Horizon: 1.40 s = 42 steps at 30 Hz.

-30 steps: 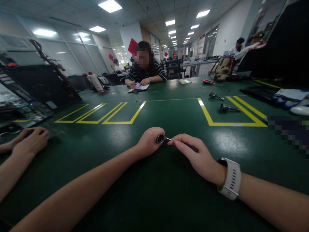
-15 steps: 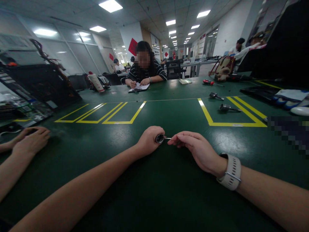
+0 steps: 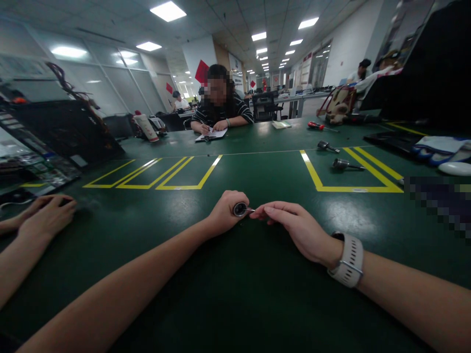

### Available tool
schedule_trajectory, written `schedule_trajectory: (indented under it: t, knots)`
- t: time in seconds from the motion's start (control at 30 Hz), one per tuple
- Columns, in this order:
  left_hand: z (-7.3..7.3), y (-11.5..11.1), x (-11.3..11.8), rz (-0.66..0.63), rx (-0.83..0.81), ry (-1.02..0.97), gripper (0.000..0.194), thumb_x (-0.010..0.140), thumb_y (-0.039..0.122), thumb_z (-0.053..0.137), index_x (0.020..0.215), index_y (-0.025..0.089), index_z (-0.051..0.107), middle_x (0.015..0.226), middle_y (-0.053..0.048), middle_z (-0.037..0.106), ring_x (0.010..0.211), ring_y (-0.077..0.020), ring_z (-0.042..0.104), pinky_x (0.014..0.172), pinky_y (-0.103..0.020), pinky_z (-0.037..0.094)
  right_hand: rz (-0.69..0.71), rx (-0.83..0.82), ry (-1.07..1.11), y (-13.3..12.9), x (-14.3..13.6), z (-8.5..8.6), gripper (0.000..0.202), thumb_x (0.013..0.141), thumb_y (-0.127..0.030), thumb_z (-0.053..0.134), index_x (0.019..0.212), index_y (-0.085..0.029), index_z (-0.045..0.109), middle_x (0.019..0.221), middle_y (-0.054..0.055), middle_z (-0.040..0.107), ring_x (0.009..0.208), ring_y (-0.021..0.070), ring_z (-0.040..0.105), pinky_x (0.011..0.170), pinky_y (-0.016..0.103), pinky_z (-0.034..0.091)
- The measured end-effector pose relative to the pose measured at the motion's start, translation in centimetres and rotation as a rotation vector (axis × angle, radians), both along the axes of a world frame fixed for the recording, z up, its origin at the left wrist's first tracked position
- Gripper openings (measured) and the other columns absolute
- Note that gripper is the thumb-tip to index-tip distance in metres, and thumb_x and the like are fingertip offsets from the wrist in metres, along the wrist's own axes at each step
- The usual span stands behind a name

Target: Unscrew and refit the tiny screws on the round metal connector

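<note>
At the centre of the frame, the left hand (image 3: 226, 213) has its grip clamped around a socket (image 3: 239, 209), whose dark round mouth faces the camera. A thin rod (image 3: 250, 210) runs from the socket's right side to the fingertips of the right hand (image 3: 262, 213), just right of centre; the fingers hide its other end, so I cannot tell whether that grip is closed on it. A pale watch (image 3: 346, 260) circles the right wrist. Toward the upper right of the desk (image 3: 265, 176) lie two metal bits (image 3: 348, 165), inside yellow tape (image 3: 358, 189), with a red screwdriver (image 3: 315, 126) beyond.
</note>
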<state>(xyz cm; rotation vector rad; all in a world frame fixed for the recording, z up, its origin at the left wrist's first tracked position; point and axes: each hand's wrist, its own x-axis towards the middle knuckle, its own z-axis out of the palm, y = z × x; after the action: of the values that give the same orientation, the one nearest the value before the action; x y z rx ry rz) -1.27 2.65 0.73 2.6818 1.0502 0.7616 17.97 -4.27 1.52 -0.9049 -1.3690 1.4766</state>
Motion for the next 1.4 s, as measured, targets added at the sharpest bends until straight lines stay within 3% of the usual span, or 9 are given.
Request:
schedule_trajectory:
  t: [0.53, 0.73, 0.97, 1.1, 1.4]
  knots:
    - [-0.35, 0.53, -0.11, 0.079, -0.010, 0.030, 0.018, 0.076, 0.027, 0.058, 0.065, 0.016, 0.049, 0.062, 0.003, 0.052, 0.061, -0.0115, 0.049, 0.062, -0.025, 0.036, -0.093, 0.034, 0.052, -0.15, 0.01, -0.10, 0.023, 0.082, -0.027, 0.052, 0.073, -0.018, 0.071, 0.081, 0.006, 0.072, 0.083, 0.0199, 0.061, 0.080, 0.037, 0.040]
    - [-0.22, 0.36, -0.02, 0.078, 0.016, 0.065, 0.013, 0.075, 0.023, 0.056, 0.065, 0.017, 0.051, 0.063, 0.003, 0.054, 0.062, -0.0124, 0.050, 0.064, -0.026, 0.037, -0.096, 0.092, 0.014, -0.18, -0.13, -0.42, 0.020, 0.085, -0.030, 0.052, 0.085, -0.020, 0.070, 0.092, 0.005, 0.070, 0.088, 0.0188, 0.059, 0.077, 0.035, 0.042]
    - [-0.35, 0.19, 0.03, 0.061, 0.089, 0.140, 0.011, 0.077, 0.021, 0.054, 0.067, 0.017, 0.052, 0.064, 0.001, 0.056, 0.065, -0.0144, 0.051, 0.065, -0.028, 0.034, -0.047, 0.236, -0.205, -0.42, -0.23, -0.06, 0.022, 0.089, -0.032, 0.050, 0.098, -0.024, 0.068, 0.098, 0.003, 0.067, 0.093, 0.0181, 0.059, 0.081, 0.035, 0.044]
    - [-0.18, -0.03, 0.09, 0.066, 0.091, 0.152, 0.016, 0.081, 0.025, 0.053, 0.067, 0.017, 0.051, 0.065, 0.000, 0.057, 0.064, -0.0146, 0.051, 0.065, -0.029, 0.034, -0.054, 0.274, -0.260, -0.62, -0.06, 0.07, 0.022, 0.089, -0.030, 0.049, 0.094, -0.023, 0.069, 0.095, 0.003, 0.067, 0.094, 0.0191, 0.060, 0.087, 0.038, 0.042]
    - [0.09, -0.09, 0.15, 0.080, 0.073, 0.153, 0.013, 0.080, 0.022, 0.054, 0.069, 0.017, 0.051, 0.066, 0.000, 0.057, 0.066, -0.0153, 0.053, 0.066, -0.029, 0.035, -0.084, 0.270, -0.184, -0.80, 0.30, 0.27, 0.024, 0.089, -0.029, 0.047, 0.088, -0.022, 0.070, 0.091, 0.003, 0.068, 0.091, 0.0196, 0.060, 0.084, 0.038, 0.042]
